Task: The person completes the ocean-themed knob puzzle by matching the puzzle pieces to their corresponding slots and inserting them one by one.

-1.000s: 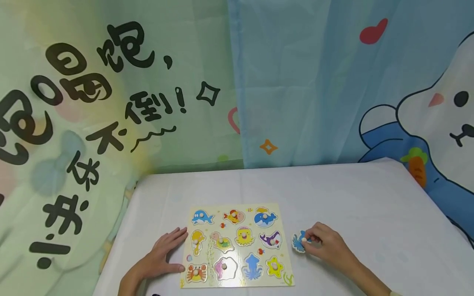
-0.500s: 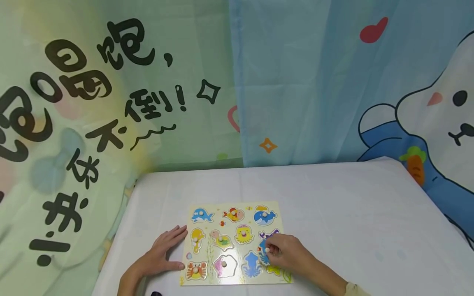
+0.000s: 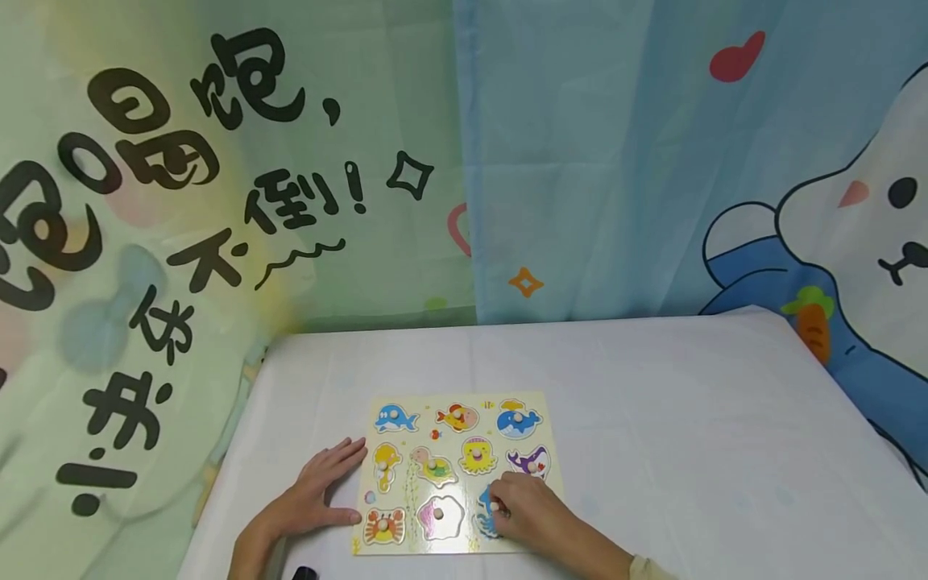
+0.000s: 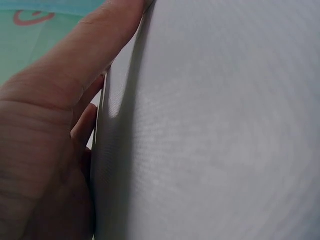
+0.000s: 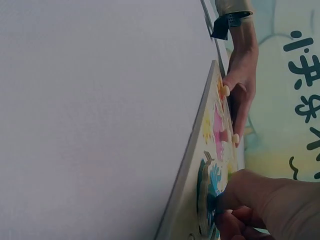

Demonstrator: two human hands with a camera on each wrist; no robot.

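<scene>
In the head view, a pale puzzle board [image 3: 428,411] lies flat on the white table. My right hand [image 3: 536,515] pinches the small knob of a blue squid puzzle piece [image 3: 484,515] over the squid-shaped picture near the lower right. The right wrist view shows the piece's edge [image 5: 203,200] close over the board face, partly behind the fingers. My left hand [image 3: 322,487] rests at the board's left side, fingers spread and straight, fingertips and thumb at its edge. In the left wrist view, the left thumb [image 4: 85,50] stretches along the edge.
Other knobbed sea-animal pieces sit in the board, among them a crab [image 3: 384,526], a pink piece [image 3: 441,517] and a yellow octopus [image 3: 478,456]. A small dark object [image 3: 304,573] shows at the table's front. Printed curtains [image 3: 580,161] hang behind.
My right hand has carried the blue squid piece leftward from the table right of the board, onto the squid-shaped picture. The left hand stays put. The view has tilted slightly.
</scene>
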